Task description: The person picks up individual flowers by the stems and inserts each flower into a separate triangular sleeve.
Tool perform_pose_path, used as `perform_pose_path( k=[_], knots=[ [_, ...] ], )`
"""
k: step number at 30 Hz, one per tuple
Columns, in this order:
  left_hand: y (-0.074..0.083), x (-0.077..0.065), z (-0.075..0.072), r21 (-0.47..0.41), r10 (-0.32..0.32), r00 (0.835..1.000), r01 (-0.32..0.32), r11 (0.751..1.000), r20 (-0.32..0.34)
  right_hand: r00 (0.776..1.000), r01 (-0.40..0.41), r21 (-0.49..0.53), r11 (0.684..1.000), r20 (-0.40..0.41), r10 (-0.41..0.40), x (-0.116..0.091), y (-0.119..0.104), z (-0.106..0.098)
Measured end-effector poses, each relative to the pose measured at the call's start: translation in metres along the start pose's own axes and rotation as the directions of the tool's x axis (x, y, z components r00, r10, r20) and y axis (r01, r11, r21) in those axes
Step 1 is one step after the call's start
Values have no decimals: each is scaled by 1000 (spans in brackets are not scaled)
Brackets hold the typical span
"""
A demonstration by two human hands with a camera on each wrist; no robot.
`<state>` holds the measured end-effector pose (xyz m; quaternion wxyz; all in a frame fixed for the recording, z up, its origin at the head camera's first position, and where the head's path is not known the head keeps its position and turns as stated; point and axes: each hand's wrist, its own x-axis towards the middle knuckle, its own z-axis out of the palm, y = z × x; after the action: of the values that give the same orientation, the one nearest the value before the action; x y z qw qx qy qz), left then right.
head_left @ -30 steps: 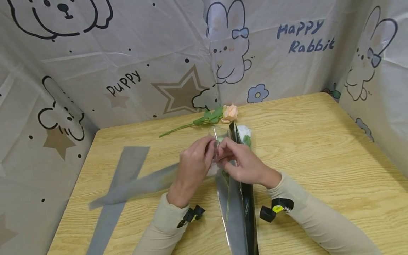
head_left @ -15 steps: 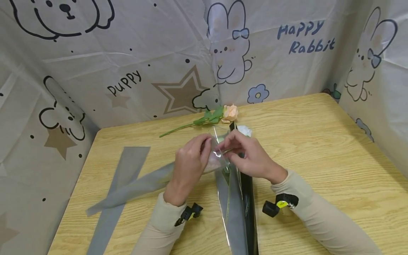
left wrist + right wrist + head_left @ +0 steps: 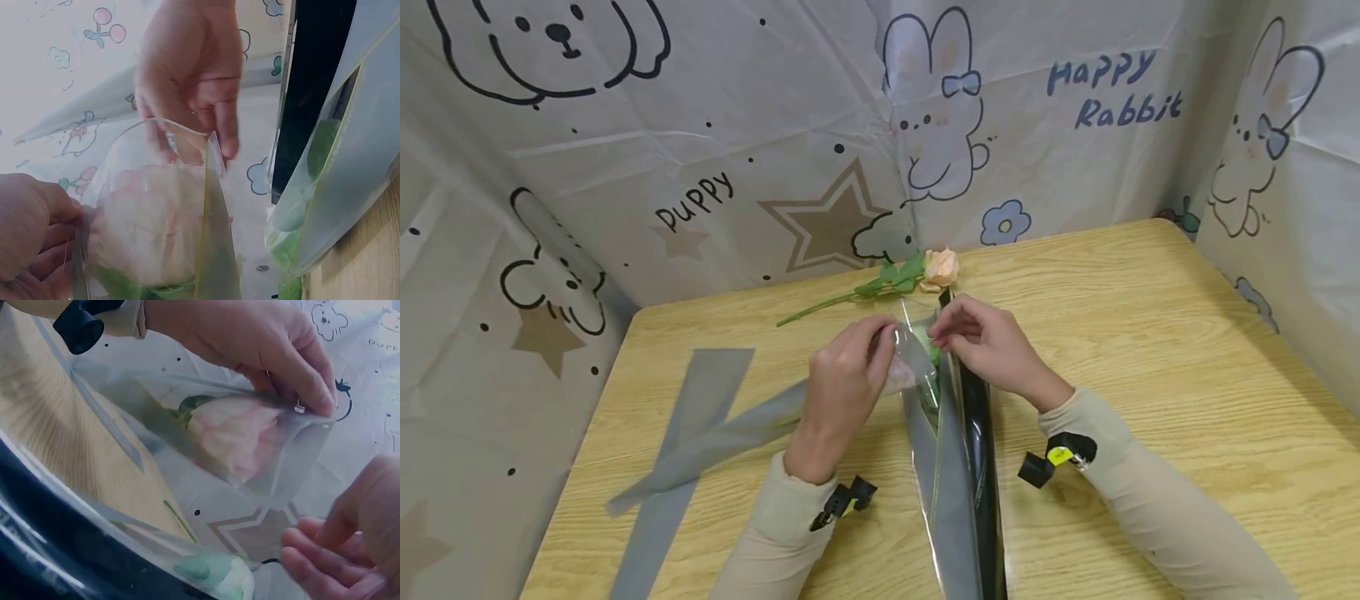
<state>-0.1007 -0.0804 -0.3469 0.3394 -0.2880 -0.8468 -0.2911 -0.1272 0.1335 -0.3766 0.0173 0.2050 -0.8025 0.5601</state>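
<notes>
My left hand (image 3: 846, 375) pinches the rim of a see-through flower sleeve (image 3: 760, 417), which slants down to the left with its mouth near the middle. Inside it sits a pale rose with pink-edged petals (image 3: 231, 431) and green leaves. My right hand (image 3: 996, 346) hangs just right of that mouth, fingers loosely bent and apart from the sleeve in the right wrist view. Beneath it, a grey and black wrapped flower (image 3: 958, 483) lies lengthwise; its whitish-green bloom (image 3: 225, 578) shows in the right wrist view, but my right hand covers it in the head view.
A peach rose (image 3: 942, 268) with a long green stem lies at the table's back edge. Another flat grey sleeve (image 3: 718, 383) lies at the left, under the held one. Printed cloth walls (image 3: 805, 83) close in the wooden table (image 3: 1150, 333) at the back and sides.
My right hand has drawn back from the sleeve's mouth, up and to the right, letting go of its edge. The left hand keeps its pinch and has shifted slightly left.
</notes>
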Motion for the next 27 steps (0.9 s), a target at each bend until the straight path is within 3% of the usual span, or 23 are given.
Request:
perform_pose_path(
  k=[6, 10, 13, 15, 17, 21, 27],
  knots=[
    [3, 3, 1, 9, 26, 999, -25, 1000, -20, 979, -39, -42, 998, 197, 46, 2, 7, -1],
    [6, 7, -1, 23, 34, 999, -33, 999, -38, 933, -69, 34, 997, 356, 53, 0, 7, 1],
    [8, 10, -3, 38, 44, 998, -42, 998, -54, 902, -121, 138, 983, 429, 51, -2, 7, 3],
    [10, 13, -4, 52, 59, 997, -56, 997, -57, 903, -141, 199, 970, 428, 44, -2, 6, 4],
    [12, 16, -5, 67, 76, 996, -72, 995, -52, 922, -144, 228, 963, 384, 47, -3, 5, 6],
    [17, 22, -7, 94, 108, 994, -104, 990, -30, 962, -110, 218, 970, 267, 49, -4, 0, 8],
    [25, 32, -8, 118, 149, 989, -148, 982, -2, 988, -69, 218, 974, 150, 36, -5, -4, 9]
  ],
)
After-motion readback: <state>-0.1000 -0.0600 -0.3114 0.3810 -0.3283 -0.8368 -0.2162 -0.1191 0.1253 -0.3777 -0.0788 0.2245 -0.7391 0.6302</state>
